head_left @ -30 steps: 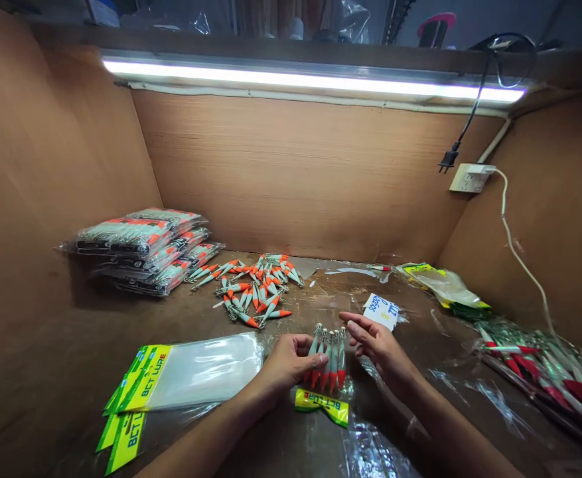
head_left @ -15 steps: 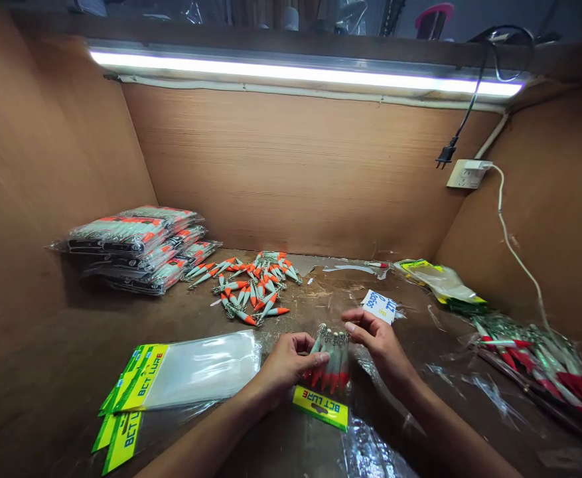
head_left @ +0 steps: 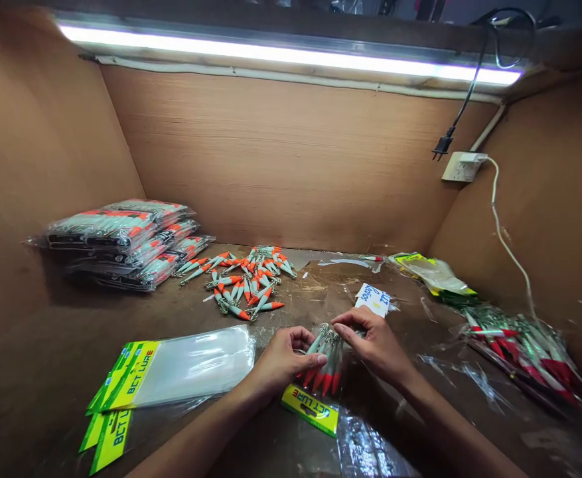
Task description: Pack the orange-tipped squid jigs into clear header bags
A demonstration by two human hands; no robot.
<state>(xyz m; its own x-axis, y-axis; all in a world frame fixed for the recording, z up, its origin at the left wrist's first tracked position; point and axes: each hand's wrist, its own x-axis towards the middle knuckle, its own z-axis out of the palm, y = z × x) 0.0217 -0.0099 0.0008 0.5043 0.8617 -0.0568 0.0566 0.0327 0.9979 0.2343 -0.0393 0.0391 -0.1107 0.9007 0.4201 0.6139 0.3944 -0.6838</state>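
Note:
A small fan of fishing lures (head_left: 326, 372), pale-bodied with red tips, is gripped in my left hand (head_left: 291, 358), its thumb across the bodies. Their red ends point toward me, and the metal hooks gather at the far end. My right hand (head_left: 370, 338) has thumb and fingertips pinched at those hooks, on the right side of the bunch. Just below lies a yellow-green BCT LURE header (head_left: 310, 411) of a clear bag. Whether the lures are inside that bag, I cannot tell.
Left of my hands lie flat BCT LURE bags (head_left: 196, 365). Behind them are loose orange-tipped lures (head_left: 251, 282) and stacked filled packs (head_left: 121, 242). To the right are a handwritten card (head_left: 373, 300), more bags (head_left: 433, 275) and red-tipped lures (head_left: 524, 352). A plug (head_left: 442, 146) hangs above.
My right fingers have closed in on the hook ends, which now sit closer together. The lures have fanned at their red tips. The whole view has shifted slightly.

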